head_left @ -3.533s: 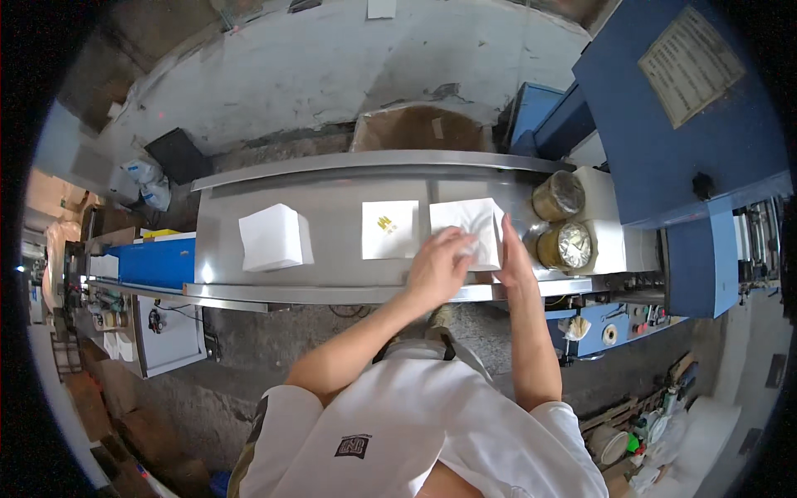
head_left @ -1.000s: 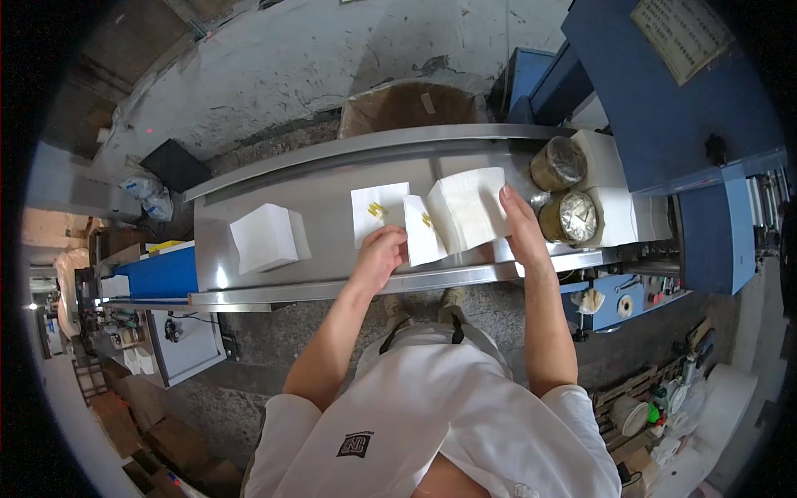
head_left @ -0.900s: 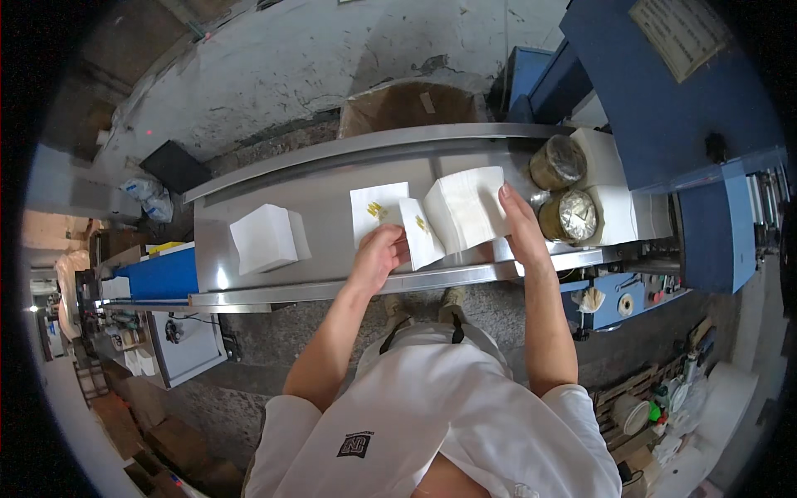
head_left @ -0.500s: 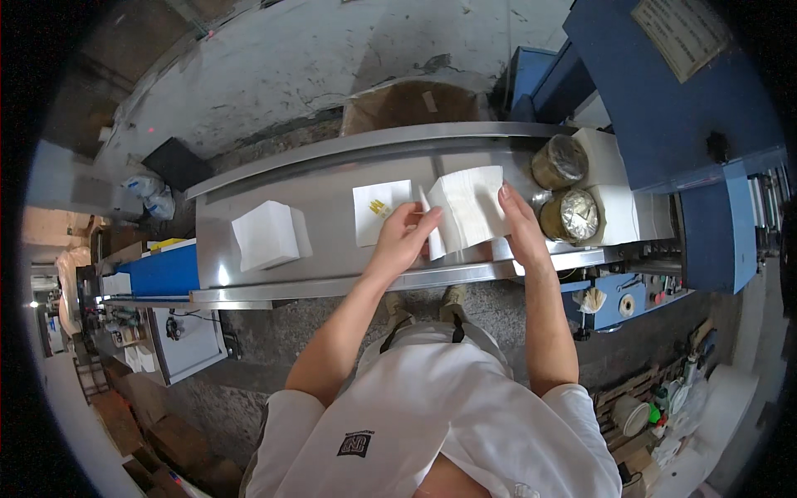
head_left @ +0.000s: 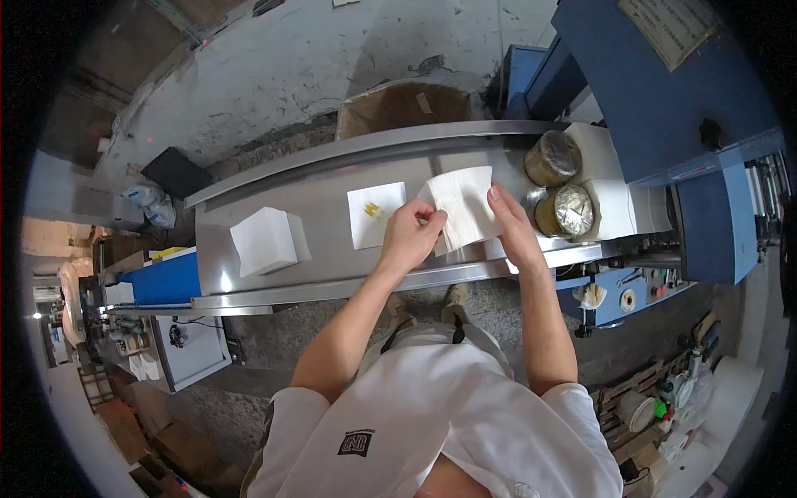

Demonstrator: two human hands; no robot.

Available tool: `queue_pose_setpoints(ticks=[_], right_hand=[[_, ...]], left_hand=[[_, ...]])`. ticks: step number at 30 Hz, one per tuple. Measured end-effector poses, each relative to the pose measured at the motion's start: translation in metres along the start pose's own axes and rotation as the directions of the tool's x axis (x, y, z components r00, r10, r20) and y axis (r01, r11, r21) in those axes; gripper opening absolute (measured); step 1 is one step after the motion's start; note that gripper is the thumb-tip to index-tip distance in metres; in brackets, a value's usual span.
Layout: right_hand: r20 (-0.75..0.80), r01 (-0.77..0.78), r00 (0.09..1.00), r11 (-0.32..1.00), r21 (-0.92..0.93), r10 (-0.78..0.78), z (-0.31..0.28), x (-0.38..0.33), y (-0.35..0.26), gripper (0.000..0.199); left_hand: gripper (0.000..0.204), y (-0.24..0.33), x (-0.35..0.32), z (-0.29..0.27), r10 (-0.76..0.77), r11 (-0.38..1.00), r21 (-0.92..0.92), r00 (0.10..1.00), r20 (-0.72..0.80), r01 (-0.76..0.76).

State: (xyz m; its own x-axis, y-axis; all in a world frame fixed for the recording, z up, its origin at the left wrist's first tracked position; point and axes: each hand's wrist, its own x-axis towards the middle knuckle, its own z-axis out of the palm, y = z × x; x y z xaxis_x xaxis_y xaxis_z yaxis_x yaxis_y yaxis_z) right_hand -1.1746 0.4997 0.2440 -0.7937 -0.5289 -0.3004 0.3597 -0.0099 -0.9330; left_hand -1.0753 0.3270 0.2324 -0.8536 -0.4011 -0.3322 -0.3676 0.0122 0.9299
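A thick stack of white paper sheets [head_left: 462,203], its edges fanned and slightly curved, is held tilted above the metal table between my two hands. My left hand [head_left: 413,235] pinches its left edge with thumb and curled fingers. Along the right edge, my right hand [head_left: 516,226] grips the stack with the thumb in front, its other fingers partly hidden behind the paper. Just left of my left hand lies a flat white sheet [head_left: 362,224] with a yellow mark. Farther left on the table rests a block of white paper [head_left: 264,241].
Two jar-like round containers [head_left: 566,212] stand at the table's right end beside white paper stacks [head_left: 610,212]. A blue machine [head_left: 647,100] rises behind them. The metal table [head_left: 324,174] has raised edges. Behind it sits an open cardboard box [head_left: 407,106].
My left fingers have closed in on the stack's left edge, where a sheet stood apart before. The stack and my right hand have shifted slightly left in view.
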Motion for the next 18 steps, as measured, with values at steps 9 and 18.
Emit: queue_pose_setpoints(ticks=[9, 18], right_hand=[[0.032, 0.037, 0.999, 0.997, -0.069, -0.035, 0.002, -0.001, -0.001, 0.073], [-0.005, 0.023, 1.0, 0.997, -0.071, -0.024, -0.003, 0.004, 0.005, 0.073]], left_hand=[[0.028, 0.0, 0.0, -0.002, 0.084, 0.978, 0.195, 0.995, -0.056, -0.071], [0.013, -0.002, -0.011, -0.031, -0.007, 1.0, -0.001, 1.0, -0.022, 0.007]])
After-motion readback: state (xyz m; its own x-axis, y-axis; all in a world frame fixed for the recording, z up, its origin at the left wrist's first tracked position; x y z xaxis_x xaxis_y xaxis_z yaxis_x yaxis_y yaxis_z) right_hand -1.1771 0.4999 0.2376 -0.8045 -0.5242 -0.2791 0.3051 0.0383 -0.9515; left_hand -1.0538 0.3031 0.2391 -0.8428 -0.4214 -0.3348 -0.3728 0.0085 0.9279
